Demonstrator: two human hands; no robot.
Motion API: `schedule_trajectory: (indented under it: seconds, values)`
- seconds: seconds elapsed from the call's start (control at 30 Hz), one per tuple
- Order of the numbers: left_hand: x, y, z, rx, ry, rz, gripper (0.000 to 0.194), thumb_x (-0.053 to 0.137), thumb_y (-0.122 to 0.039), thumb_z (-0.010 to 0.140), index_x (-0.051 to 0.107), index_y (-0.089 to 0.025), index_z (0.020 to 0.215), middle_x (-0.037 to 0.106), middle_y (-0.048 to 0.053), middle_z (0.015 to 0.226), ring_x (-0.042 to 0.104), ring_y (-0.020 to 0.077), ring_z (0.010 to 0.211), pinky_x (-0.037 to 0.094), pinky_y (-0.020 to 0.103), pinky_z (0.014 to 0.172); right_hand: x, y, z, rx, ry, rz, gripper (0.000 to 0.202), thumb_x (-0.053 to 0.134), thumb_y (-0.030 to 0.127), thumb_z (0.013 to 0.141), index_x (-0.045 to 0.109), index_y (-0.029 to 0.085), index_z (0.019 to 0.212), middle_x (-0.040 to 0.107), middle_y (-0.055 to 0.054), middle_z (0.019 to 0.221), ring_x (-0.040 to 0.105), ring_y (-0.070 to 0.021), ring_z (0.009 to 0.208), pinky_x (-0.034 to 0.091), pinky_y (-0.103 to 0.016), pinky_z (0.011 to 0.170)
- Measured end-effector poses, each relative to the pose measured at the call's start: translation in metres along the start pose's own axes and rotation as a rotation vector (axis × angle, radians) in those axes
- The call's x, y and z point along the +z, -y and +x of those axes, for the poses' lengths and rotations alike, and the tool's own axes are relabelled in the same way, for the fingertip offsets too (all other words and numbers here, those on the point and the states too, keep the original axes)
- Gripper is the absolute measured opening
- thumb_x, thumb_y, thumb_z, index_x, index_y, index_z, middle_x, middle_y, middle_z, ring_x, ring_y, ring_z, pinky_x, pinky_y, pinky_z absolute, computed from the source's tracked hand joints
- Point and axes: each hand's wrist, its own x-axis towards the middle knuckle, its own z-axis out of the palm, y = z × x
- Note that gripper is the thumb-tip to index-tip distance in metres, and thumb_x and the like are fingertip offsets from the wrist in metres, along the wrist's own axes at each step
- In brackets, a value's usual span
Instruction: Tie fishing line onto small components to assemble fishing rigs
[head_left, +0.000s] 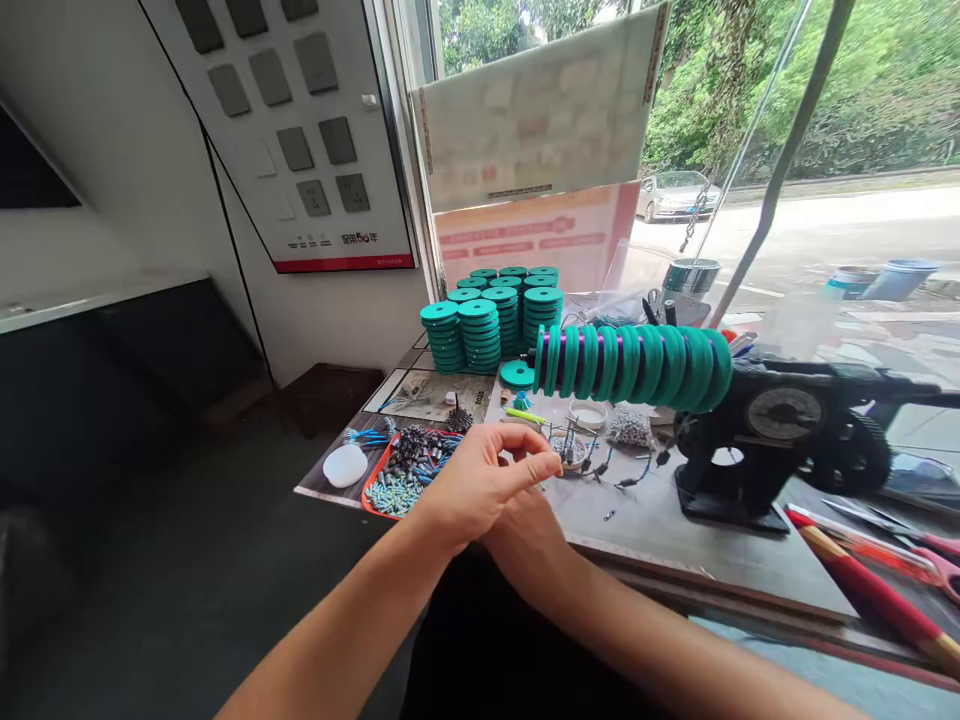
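Observation:
My left hand (480, 475) is over the near edge of the table, thumb and forefinger pinched together. Whatever sits in that pinch is too small or too covered to make out. Crossing under it is my right hand (532, 515), its fingers mostly hidden behind the left. Beside the left hand lies a red-rimmed tray (369, 492) of small black, blue and pale parts. Just beyond the fingertips stands a small round dish (574, 466) with thin upright pins. A string of dark little parts (628, 483) on wires trails right from it.
A black hand-cranked winding machine (780, 415) carries a row of green spools (630, 365) at right. Stacked green discs (478, 335) stand at the back by the window. A white round lid (345, 466) lies left; red-handled tools (877, 580) lie at right.

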Motion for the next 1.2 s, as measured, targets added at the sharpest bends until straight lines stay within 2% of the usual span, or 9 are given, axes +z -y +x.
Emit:
schedule_trajectory:
  seconds: [0.1,0.2,0.27,0.3,0.43,0.53,0.63,0.9,1.2]
  values:
    - [-0.008,0.003,0.006,-0.050,0.008,-0.172,0.017,0.077,-0.020,0.063,0.064,-0.011,0.056,0.056,-0.003,0.059,0.045,0.0090,0.062,0.032,0.019,0.062,0.000,-0.004,-0.008,-0.124,-0.038,0.019,0.013,0.051,0.016,0.090,0.062,0.014,0.083,0.065,-0.001,0.078,0.063,-0.0140,0.073,0.054,-0.031,0.067]
    - [-0.013,0.017,0.006,-0.100,0.004,-0.340,0.016,0.080,-0.016,0.060,0.066,-0.011,0.054,0.058,-0.002,0.058,0.046,0.0089,0.066,0.033,0.017,0.065,-0.029,-0.004,-0.030,-0.261,-0.056,0.095,0.027,0.039,0.007,0.091,0.062,0.015,0.080,0.066,-0.004,0.072,0.064,-0.0173,0.070,0.054,-0.033,0.071]
    - [-0.011,0.032,0.000,-0.148,-0.001,-0.453,0.017,0.081,-0.019,0.059,0.067,-0.011,0.057,0.059,-0.001,0.061,0.045,0.0078,0.062,0.033,0.018,0.060,-0.055,-0.003,-0.044,-0.234,-0.094,0.182,0.025,0.036,0.008,0.091,0.059,0.016,0.088,0.068,-0.005,0.079,0.065,-0.0177,0.078,0.054,-0.033,0.079]
    - [-0.006,0.041,-0.005,-0.176,-0.001,-0.528,0.019,0.082,-0.023,0.058,0.067,-0.012,0.058,0.059,-0.001,0.063,0.045,0.0073,0.061,0.034,0.018,0.058,-0.068,-0.002,-0.050,-0.146,-0.137,0.255,0.019,0.039,0.010,0.091,0.057,0.017,0.091,0.069,-0.005,0.081,0.066,-0.0165,0.079,0.054,-0.029,0.079]
    - [0.025,0.073,-0.030,-0.275,0.008,-0.832,0.025,0.082,-0.038,0.057,0.067,-0.018,0.064,0.063,-0.001,0.075,0.053,0.0086,0.066,0.041,0.021,0.063,-0.098,0.003,-0.063,0.505,-0.430,0.809,0.014,0.048,0.016,0.090,0.056,0.026,0.097,0.069,0.001,0.085,0.068,-0.0117,0.079,0.055,-0.018,0.075]
    - [0.048,0.090,-0.044,-0.329,0.014,-1.188,0.017,0.081,-0.026,0.063,0.069,-0.016,0.070,0.069,0.002,0.080,0.061,0.0105,0.077,0.044,0.021,0.072,-0.099,0.004,-0.066,0.599,-0.471,0.903,0.011,0.054,0.018,0.087,0.061,0.027,0.091,0.067,0.003,0.078,0.066,-0.0093,0.072,0.053,-0.012,0.069]
    - [0.057,0.099,-0.050,-0.320,0.026,-1.398,0.010,0.077,-0.015,0.069,0.070,-0.010,0.074,0.072,0.005,0.081,0.064,0.0111,0.079,0.045,0.022,0.077,-0.094,0.004,-0.072,0.611,-0.437,0.908,0.013,0.055,0.018,0.086,0.061,0.027,0.091,0.066,0.004,0.079,0.065,-0.0084,0.072,0.052,-0.011,0.069]
    - [0.057,0.106,-0.049,-0.297,0.029,-1.457,0.006,0.071,-0.011,0.075,0.069,-0.007,0.078,0.072,0.006,0.080,0.065,0.0122,0.080,0.045,0.024,0.083,-0.086,0.003,-0.079,0.559,-0.370,0.844,0.019,0.053,0.013,0.086,0.059,0.028,0.094,0.063,0.004,0.081,0.063,-0.0072,0.076,0.051,-0.010,0.072]
    - [0.058,0.105,-0.050,-0.300,-0.004,-1.424,0.007,0.071,-0.013,0.075,0.068,-0.008,0.077,0.069,0.003,0.075,0.063,0.0111,0.077,0.045,0.024,0.080,-0.085,0.002,-0.083,0.463,-0.371,0.663,0.017,0.053,0.012,0.084,0.058,0.025,0.094,0.066,0.001,0.080,0.067,-0.0129,0.072,0.055,-0.017,0.067]
